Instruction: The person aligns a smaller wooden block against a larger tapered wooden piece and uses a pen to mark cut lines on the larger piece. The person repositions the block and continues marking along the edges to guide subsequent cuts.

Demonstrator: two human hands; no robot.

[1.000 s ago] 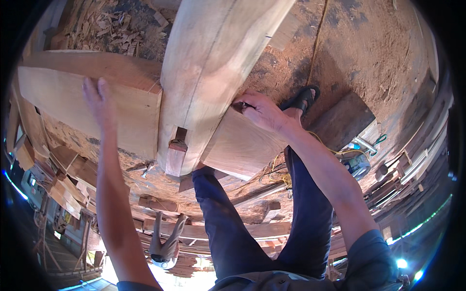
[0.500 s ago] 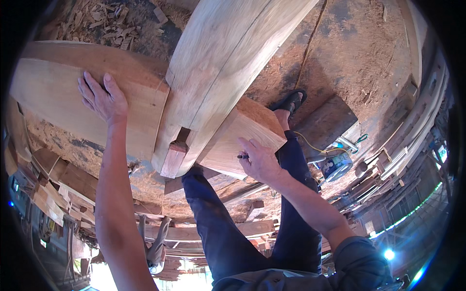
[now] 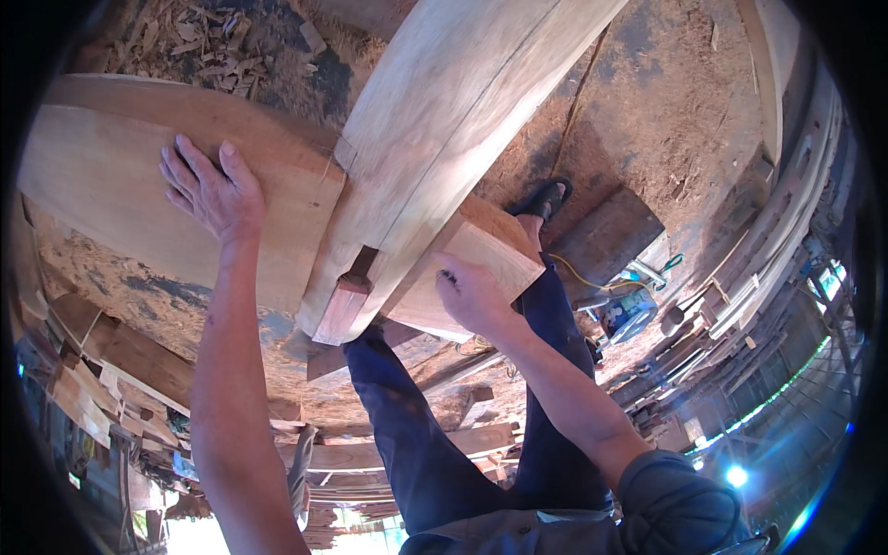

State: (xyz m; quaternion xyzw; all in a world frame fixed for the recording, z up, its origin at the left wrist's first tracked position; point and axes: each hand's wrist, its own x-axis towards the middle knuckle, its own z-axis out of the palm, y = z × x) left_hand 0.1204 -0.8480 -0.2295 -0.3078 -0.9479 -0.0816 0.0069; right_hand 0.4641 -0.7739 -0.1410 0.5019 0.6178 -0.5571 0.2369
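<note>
I see left hand (image 3: 205,190) flat, open on plank (image 3: 139,176); right hand (image 3: 472,294) open, pressing block (image 3: 481,254) beside beam (image 3: 453,120).

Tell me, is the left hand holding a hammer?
No, the left hand lies flat and open on the wide plank, with nothing in it.

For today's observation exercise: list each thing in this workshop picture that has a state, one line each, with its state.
left hand: open, flat on the cross plank
right hand: resting on the plank's other end
cross plank: lying under the beam
long beam: laid across the plank
red-brown wedge: set in the beam's notch
</note>
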